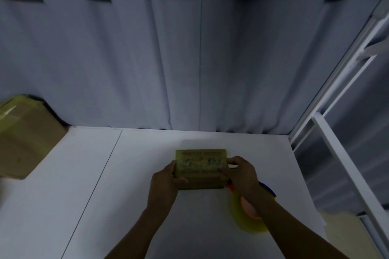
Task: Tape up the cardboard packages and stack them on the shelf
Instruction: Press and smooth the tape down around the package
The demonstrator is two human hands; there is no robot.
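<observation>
Holding the small package (201,167) at both ends, the person seems to be finishing the taping step: yellow tape already covers its top. The left hand (166,178) has its grip clamped on the package's left end, thumb across the near face. The right hand (242,172) has its grip clamped on the right end. The package sits low on the white surface (126,195); whether it touches is unclear. A tape dispenser (248,212) lies just right of the package, under the forearm. A larger taped box (25,134) sits well left. Next, probably, a level two-handed lift to the shelf.
</observation>
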